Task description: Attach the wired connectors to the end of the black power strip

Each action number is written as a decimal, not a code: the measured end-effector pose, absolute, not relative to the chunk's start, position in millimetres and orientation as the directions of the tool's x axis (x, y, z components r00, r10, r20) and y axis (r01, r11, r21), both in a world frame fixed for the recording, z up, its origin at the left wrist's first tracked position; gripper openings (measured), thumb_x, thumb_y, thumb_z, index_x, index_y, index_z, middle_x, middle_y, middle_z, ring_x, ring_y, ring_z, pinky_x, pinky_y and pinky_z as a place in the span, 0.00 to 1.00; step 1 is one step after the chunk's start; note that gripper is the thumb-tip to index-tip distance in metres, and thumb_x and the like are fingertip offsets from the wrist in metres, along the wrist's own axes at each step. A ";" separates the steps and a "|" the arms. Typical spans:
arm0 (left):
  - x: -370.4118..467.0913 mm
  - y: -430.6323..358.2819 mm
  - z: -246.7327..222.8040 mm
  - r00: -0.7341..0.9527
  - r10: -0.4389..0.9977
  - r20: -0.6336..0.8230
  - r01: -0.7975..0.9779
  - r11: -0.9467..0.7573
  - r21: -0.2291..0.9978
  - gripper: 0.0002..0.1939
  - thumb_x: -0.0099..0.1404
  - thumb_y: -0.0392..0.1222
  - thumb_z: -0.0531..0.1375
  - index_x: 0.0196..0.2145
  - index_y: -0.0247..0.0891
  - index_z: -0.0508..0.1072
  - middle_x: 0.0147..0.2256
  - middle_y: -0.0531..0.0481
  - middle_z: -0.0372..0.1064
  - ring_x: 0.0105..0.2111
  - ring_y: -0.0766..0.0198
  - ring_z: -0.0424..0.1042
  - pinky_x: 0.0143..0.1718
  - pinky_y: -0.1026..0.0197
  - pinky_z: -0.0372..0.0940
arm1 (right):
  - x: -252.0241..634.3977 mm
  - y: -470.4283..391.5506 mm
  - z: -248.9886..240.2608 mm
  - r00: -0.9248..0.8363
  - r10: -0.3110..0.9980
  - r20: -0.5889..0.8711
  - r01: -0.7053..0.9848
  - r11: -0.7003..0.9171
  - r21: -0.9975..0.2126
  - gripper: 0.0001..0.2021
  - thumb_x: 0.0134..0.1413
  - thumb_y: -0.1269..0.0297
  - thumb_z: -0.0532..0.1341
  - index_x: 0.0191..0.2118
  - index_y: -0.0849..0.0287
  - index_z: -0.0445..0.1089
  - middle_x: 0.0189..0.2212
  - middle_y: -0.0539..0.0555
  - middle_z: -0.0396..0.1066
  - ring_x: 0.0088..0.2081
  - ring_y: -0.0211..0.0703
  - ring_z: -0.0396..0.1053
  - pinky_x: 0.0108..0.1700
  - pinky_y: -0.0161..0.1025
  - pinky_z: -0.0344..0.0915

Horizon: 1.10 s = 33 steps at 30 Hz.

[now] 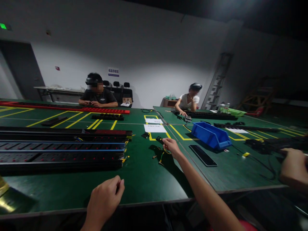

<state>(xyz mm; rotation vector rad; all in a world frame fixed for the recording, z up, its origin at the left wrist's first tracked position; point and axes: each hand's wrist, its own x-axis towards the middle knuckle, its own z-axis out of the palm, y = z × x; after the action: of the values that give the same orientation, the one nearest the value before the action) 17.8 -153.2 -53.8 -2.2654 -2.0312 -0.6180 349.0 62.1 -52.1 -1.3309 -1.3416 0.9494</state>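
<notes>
Above the green table (144,173), my right hand (171,147) pinches a small black part (159,139) with a yellow-green wire (162,155) hanging below it. My left hand (105,198) is curled closed over the table's front edge, thumb against the fingers, with nothing visible in it. Small metal-ended wire pieces lie beneath my right hand. Another small black part (145,135) sits just beyond it, beside white paper sheets (155,128). Long black strips (60,157) with red dots lie to the left.
A blue bin (210,135) and a black phone (202,155) are right of my right hand. Two people sit across the table. Another person's hand (295,165) is at the right edge, near black cables. A shiny golden object (3,189) stands at the left edge.
</notes>
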 end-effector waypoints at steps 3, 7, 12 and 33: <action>17.8 -153.0 -53.3 0.066 0.951 0.303 0.967 -0.136 0.215 0.20 0.74 0.48 0.47 0.26 0.42 0.67 0.24 0.52 0.70 0.25 0.63 0.68 0.29 0.60 0.48 | 349.3 58.9 -48.4 0.054 0.995 0.079 0.009 0.078 -0.997 0.21 0.47 0.43 0.70 0.33 0.57 0.70 0.25 0.52 0.75 0.23 0.37 0.66 0.25 0.33 0.61; 18.0 -152.2 -52.1 0.065 0.954 0.293 0.969 -0.130 0.209 0.20 0.74 0.48 0.47 0.26 0.42 0.67 0.24 0.52 0.69 0.24 0.63 0.68 0.29 0.60 0.48 | 348.3 56.0 -44.5 0.053 0.991 0.124 -0.120 0.130 -0.984 0.24 0.46 0.40 0.71 0.34 0.57 0.71 0.28 0.54 0.76 0.27 0.39 0.71 0.27 0.34 0.65; 16.7 -151.6 -52.5 0.067 0.955 0.290 0.971 -0.129 0.202 0.20 0.74 0.48 0.47 0.26 0.42 0.67 0.24 0.52 0.70 0.25 0.63 0.69 0.29 0.60 0.48 | 346.8 56.5 -46.2 0.109 0.974 0.201 -0.021 0.204 -0.979 0.24 0.36 0.44 0.75 0.31 0.58 0.73 0.24 0.50 0.72 0.26 0.38 0.68 0.29 0.35 0.64; 17.7 -152.8 -54.6 0.073 0.944 0.323 0.971 -0.141 0.195 0.19 0.75 0.48 0.49 0.27 0.41 0.67 0.24 0.52 0.70 0.24 0.64 0.68 0.28 0.59 0.46 | 349.9 56.0 -51.3 0.131 0.955 0.265 0.344 0.206 -0.916 0.12 0.51 0.55 0.62 0.33 0.59 0.72 0.28 0.54 0.76 0.30 0.42 0.71 0.32 0.37 0.65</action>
<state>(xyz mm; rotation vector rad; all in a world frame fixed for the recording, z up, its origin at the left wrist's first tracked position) 17.7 -152.8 -54.6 -2.2476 -2.0100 -0.5795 349.9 56.0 -51.3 -1.3341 -1.4136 0.7233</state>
